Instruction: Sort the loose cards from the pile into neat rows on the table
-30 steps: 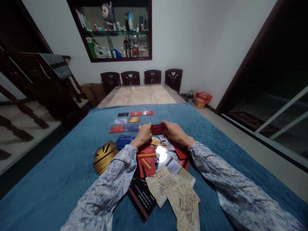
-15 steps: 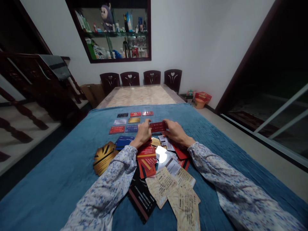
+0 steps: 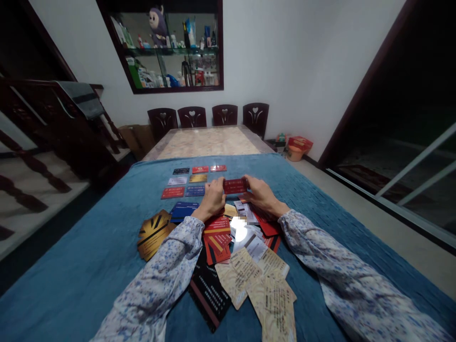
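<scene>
A dark red card is held up on its edge between both hands, its printed face toward me. My left hand is closed on the card's left end. At its right end, my right hand pinches it between thumb and fingers. Below the hands spreads a loose pile: red cards, white cards, beige cards and black cards. Blue cards and a fan of gold cards lie by my left forearm. Part of the pile is hidden under my wrists.
Past my left hand, several single cards lie in rows, among them a gold card and a black card. A blue cloth covers the near table. Beyond it stretches a marble-patterned tabletop with dark chairs behind.
The dark red card has shifted slightly to the right and up, with both hands still on it. The cards on the cloth have stayed put.
</scene>
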Tool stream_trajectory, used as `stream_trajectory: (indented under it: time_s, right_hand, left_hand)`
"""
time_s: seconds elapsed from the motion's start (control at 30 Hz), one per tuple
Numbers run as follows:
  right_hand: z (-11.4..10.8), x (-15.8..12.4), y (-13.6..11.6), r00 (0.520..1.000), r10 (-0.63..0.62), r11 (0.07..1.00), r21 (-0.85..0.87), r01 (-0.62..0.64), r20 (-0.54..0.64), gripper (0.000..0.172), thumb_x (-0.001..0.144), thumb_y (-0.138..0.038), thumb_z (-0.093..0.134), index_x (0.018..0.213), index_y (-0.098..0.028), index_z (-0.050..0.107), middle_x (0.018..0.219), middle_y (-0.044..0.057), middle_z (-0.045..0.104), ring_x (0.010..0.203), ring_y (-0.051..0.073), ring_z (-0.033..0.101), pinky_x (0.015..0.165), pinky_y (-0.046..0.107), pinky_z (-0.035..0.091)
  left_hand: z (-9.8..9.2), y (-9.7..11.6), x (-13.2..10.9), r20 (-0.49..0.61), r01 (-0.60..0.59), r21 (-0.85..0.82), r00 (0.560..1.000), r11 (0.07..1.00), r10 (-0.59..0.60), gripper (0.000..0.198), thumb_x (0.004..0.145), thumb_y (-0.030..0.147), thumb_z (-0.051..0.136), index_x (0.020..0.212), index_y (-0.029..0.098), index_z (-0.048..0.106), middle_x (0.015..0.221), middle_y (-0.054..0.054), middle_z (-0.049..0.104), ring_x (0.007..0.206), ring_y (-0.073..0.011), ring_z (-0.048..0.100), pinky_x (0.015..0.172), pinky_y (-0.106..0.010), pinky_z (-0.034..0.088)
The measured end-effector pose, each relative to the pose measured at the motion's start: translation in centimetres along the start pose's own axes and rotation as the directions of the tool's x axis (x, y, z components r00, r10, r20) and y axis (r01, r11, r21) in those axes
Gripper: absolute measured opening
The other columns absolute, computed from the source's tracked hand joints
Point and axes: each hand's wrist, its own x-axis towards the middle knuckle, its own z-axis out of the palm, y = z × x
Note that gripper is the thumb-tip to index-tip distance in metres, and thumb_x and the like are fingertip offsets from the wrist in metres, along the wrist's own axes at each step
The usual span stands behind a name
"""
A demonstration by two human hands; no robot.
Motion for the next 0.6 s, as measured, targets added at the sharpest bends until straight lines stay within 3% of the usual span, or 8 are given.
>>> stream_trajectory:
  time_s: [0.6]
  right_hand:
    - [0.85, 0.10, 0.57, 0.999, 0.038, 0.997, 0.075, -0.036, -0.028, 0.057, 0.085, -0.020, 0.065, 0.141, -0.013, 0.052, 0.117, 0.015, 0.072, 0.102, 0.026, 0.067, 0.089, 0.035, 0.049]
  left_hand:
    - [0.64, -0.61, 0.18, -0.016, -0.004, -0.023, 1.000, 1.000, 0.003, 0.049, 0.084, 0.008, 0.051, 0.133, 0.013, 0.050, 0.121, -0.017, 0.065, 0.118, -0.0300, 0.059, 0.106, -0.046, 0.039]
